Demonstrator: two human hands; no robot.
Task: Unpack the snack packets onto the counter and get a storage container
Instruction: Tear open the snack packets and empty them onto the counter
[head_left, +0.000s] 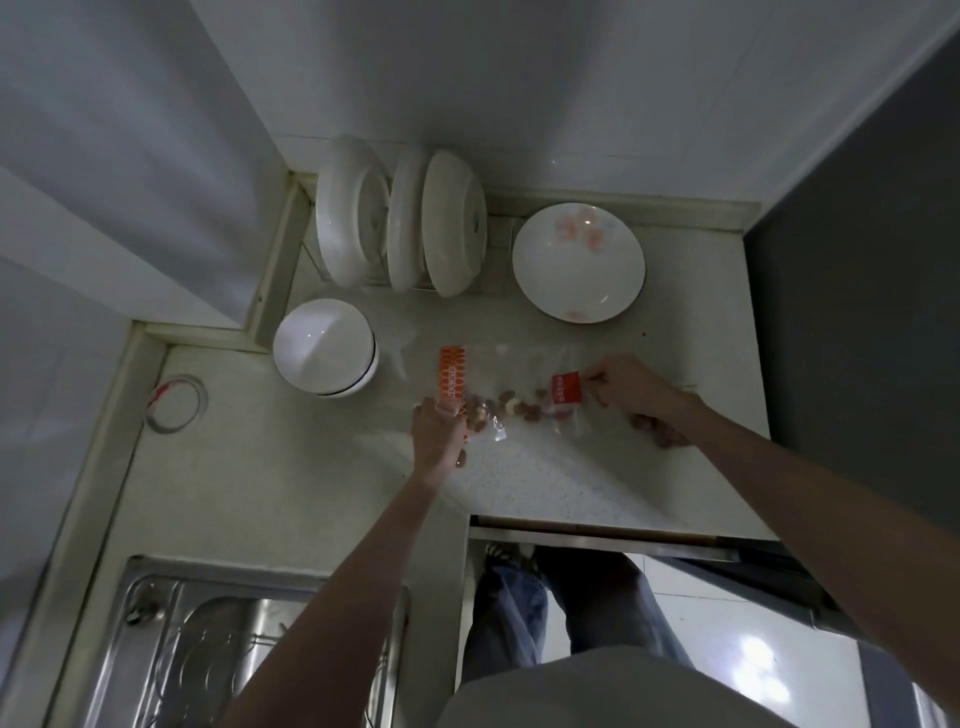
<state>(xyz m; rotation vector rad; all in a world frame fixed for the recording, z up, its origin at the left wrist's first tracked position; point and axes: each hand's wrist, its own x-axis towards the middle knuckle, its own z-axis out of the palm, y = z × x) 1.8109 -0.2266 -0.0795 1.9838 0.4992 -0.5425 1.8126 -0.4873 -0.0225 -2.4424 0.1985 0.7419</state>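
A clear snack packet with an orange patterned header lies on the pale counter. My left hand rests on its near end, fingers closed over the plastic. To the right, my right hand pinches a second clear packet by its red label. Brown nuts or candies show through the plastic between my hands. More brown pieces lie under my right wrist. No storage container is in view.
A white bowl stands left of the packets. White dishes stand upright in a rack at the back, beside a flowered plate. A steel sink sits at the near left. A dark panel borders the counter's right side.
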